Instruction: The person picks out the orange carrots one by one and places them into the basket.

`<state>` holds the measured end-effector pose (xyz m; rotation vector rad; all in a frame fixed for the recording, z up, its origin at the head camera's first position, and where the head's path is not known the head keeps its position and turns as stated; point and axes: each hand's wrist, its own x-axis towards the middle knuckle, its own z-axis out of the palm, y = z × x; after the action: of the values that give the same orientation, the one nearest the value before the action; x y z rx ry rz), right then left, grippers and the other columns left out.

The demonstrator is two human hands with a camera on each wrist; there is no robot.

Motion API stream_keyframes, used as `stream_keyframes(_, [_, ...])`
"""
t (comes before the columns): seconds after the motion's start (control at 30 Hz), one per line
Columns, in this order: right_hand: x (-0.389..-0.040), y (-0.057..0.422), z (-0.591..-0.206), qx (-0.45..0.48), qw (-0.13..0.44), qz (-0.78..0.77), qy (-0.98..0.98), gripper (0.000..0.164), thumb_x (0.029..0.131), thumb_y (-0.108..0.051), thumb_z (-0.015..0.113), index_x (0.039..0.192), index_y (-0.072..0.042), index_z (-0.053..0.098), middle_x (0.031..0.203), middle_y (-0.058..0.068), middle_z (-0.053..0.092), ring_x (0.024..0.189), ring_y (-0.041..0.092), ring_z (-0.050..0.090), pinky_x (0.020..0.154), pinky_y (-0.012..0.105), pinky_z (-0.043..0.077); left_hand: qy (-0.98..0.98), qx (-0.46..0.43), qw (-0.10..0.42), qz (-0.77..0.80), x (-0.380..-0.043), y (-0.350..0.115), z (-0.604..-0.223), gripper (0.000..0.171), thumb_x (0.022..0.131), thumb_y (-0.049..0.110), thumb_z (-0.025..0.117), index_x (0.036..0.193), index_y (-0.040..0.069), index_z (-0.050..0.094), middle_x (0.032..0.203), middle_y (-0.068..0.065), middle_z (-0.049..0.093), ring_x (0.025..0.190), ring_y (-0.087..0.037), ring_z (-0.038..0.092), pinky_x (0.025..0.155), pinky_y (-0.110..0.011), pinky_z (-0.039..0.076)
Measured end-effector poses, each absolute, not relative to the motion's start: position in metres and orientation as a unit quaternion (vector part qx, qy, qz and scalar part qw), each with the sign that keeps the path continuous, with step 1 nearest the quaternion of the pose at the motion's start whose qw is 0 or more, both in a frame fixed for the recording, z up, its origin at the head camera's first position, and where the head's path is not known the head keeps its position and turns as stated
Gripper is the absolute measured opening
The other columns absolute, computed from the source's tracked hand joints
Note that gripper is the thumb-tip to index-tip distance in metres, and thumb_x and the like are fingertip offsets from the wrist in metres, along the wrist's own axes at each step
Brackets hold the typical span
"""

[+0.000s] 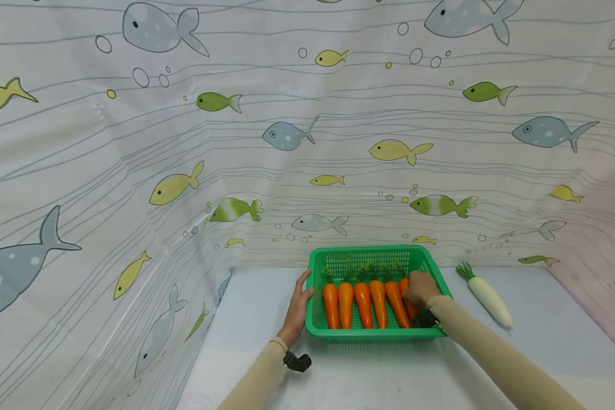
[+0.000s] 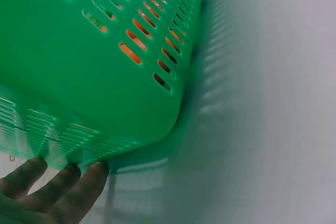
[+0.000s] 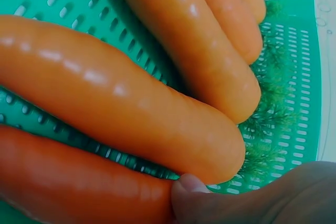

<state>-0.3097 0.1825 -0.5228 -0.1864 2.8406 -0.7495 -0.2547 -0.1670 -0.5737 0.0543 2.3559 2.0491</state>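
Several orange carrots [image 1: 363,304] lie side by side in a green plastic basket [image 1: 374,336], their leafy tops toward its far wall. My right hand [image 1: 421,289] reaches over the basket's right side and grips the rightmost carrot [image 3: 79,182] near its leafy end. In the right wrist view the thumb [image 3: 191,195] presses on that carrot; the other fingers are hidden. At the basket's left side, my left hand [image 1: 298,307] touches the outer wall with fingers extended. The left wrist view shows those fingertips [image 2: 86,184] against the slotted wall.
A white radish [image 1: 489,299] with green leaves lies on the white table [image 1: 548,324] to the right of the basket. Behind the basket and to the sides hangs a fish-patterned curtain [image 1: 359,122], close to the basket's far edge.
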Motion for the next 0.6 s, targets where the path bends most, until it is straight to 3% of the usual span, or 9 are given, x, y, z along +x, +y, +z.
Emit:
stream_keyframes(0.4, [-0.3106, 0.1870, -0.5207, -0.071, 0.098, -0.254, 0.960, 0.029, 0.094, -0.007, 0.071, 0.112, 0.014, 0.061, 0.091, 0.021, 0.064, 0.074, 0.029, 0.059, 0.065, 0.040, 0.051, 0.753, 0.024, 0.008, 0.658, -0.2571, -0.1645, -0.5722, 0.056, 0.113, 0.032, 0.037, 0.167, 0.040, 0.027, 0.179, -0.003, 0.015, 0.165, -0.035, 0.015, 0.128, -0.070, 0.013])
stream_keyframes(0.6, [-0.3128, 0.1858, -0.5245, -0.071, 0.100, -0.253, 0.960, 0.026, 0.095, -0.007, 0.071, 0.109, 0.013, 0.061, 0.087, 0.019, 0.064, 0.070, 0.028, 0.060, 0.062, 0.039, 0.051, 0.753, 0.019, 0.006, 0.657, -0.2570, -0.1656, -0.5728, 0.056, 0.112, 0.032, 0.037, 0.166, 0.041, 0.028, 0.179, -0.004, 0.016, 0.165, -0.035, 0.015, 0.128, -0.070, 0.013])
